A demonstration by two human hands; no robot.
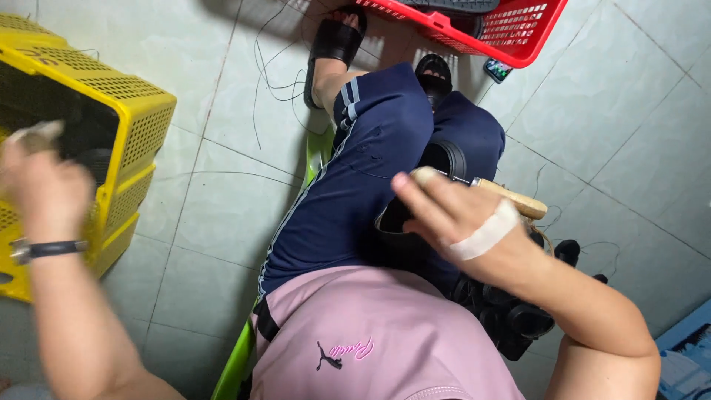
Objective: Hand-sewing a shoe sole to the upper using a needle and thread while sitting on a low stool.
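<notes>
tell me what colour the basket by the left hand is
Yellow. The perforated basket beside the left hand shows in the head view.

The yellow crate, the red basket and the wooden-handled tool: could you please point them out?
yellow crate (141, 122): head view, perforated right side wall.
red basket (518, 30): head view, mesh front wall.
wooden-handled tool (518, 198): head view, pale handle.

A red plastic basket (511, 30) stands far on the right, on the pale tiled floor (615, 111). Just beside it lies a small phone (497, 70). Thin dark threads (274, 67) lie loose on the tiles. Near on the right is a blue crate (685, 352).
</notes>
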